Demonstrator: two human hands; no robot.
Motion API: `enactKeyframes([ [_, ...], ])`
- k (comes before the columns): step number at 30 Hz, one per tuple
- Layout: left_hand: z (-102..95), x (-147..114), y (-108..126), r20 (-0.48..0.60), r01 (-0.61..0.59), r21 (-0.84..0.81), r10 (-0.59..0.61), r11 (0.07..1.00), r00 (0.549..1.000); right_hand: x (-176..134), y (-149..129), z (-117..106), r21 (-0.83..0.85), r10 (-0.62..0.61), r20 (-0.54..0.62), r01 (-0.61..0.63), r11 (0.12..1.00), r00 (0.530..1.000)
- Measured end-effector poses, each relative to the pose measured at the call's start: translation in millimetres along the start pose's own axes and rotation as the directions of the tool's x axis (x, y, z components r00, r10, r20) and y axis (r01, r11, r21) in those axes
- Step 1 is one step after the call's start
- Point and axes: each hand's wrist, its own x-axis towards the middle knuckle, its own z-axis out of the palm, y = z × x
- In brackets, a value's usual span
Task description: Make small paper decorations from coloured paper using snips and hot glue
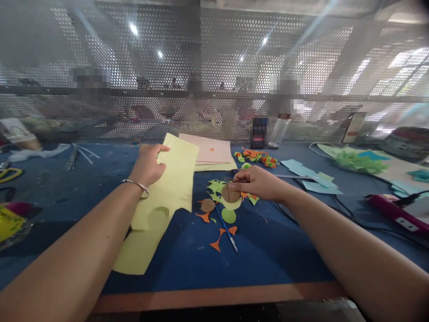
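My left hand is closed at the upper left edge of a pale yellow paper sheet, its index finger and thumb lying over the paper. A curved bite is cut from the sheet's lower part. My right hand pinches a round brown disc, with a pale yellow paper circle showing under its lower edge. A thin dark tool, possibly scissors, also shows at these fingers. Just below lie a green paper circle, a second brown disc and a blue pen.
Orange scraps and green scraps surround the pen. Pink sheets lie behind. Crumpled paper pieces, a phone and light blue slips sit farther back. Cables run to a magenta power strip at right.
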Motion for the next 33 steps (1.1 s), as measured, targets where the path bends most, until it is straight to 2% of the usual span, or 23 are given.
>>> enactKeyframes([
  [2,-1.3,-3.4,1.6,-0.034,-0.044,0.056,0.046,0.997,0.998,0.8,-1.0,0.6,0.026,-0.001,-0.029,0.002,1.000,1.000],
  [3,0.3,-7.9,6.8,-0.052,-0.049,0.003,0.049,0.999,0.997,1.0,-2.1,0.8,0.043,0.002,-0.041,0.000,0.999,0.999],
  [4,3.1,-14.1,14.6,0.020,-0.054,-0.155,0.058,0.986,0.998,1.2,-3.5,1.1,0.061,0.005,-0.051,-0.002,0.998,0.999],
  [5,6.7,-21.7,24.4,0.141,-0.034,-0.370,0.092,0.929,0.986,1.3,-5.0,1.4,0.079,0.007,-0.062,-0.003,0.997,0.998],
  [7,15.3,-39.4,46.6,0.301,-0.022,-0.499,0.197,0.867,0.933,1.4,-7.6,2.3,0.108,0.010,-0.085,0.000,0.994,0.996],
  [9,23.9,-56.6,66.5,0.438,0.015,-0.594,0.308,0.805,0.844,1.6,-8.9,3.9,0.131,0.011,-0.105,0.003,0.991,0.994],
  [10,27.6,-63.7,74.2,0.509,0.121,-0.697,0.369,0.707,0.778,1.7,-8.9,4.9,0.141,0.012,-0.108,0.003,0.990,0.994],
  [11,30.9,-69.1,79.9,0.530,0.197,-0.753,0.400,0.628,0.748,2.0,-8.6,6.0,0.149,0.013,-0.109,0.003,0.989,0.994],
  [13,35.9,-74.7,85.6,0.540,0.286,-0.799,0.423,0.529,0.728,2.6,-7.2,8.1,0.156,0.012,-0.104,0.004,0.988,0.995],
  [16,39.5,-73.0,83.0,0.585,0.334,-0.772,0.398,0.541,0.706,3.6,-4.1,9.5,0.137,0.012,-0.120,0.005,0.991,0.993],
  [18,39.3,-68.8,77.4,0.604,0.337,-0.734,0.340,0.590,0.721,4.2,-1.7,8.7,0.089,0.020,-0.140,-0.008,0.996,0.990],
  [20,37.4,-64.7,72.1,0.578,0.328,-0.718,0.263,0.615,0.772,4.9,0.8,6.8,-0.033,0.056,-0.152,-0.062,0.998,0.987],
  [22,34.8,-62.1,69.0,0.547,0.334,-0.728,0.212,0.599,0.810,5.4,2.9,4.7,-0.205,0.108,-0.176,-0.144,0.968,0.978],
  [25,31.1,-61.7,69.3,0.548,0.377,-0.750,0.190,0.544,0.815,5.2,3.2,3.4,-0.347,0.139,-0.253,-0.224,0.911,0.957],
  [27,29.9,-63.1,71.6,0.556,0.408,-0.762,0.183,0.503,0.811,3.9,0.5,4.8,-0.308,0.108,-0.304,-0.205,0.929,0.947],
  [29,29.8,-64.6,73.9,0.567,0.439,-0.769,0.179,0.465,0.804,1.6,-4.3,8.1,-0.220,0.043,-0.344,-0.126,0.967,0.938],
  [33,32.0,-65.6,75.0,0.586,0.491,-0.776,0.167,0.396,0.793,-3.7,-15.7,17.7,-0.084,-0.097,-0.307,0.074,0.994,0.947],
])
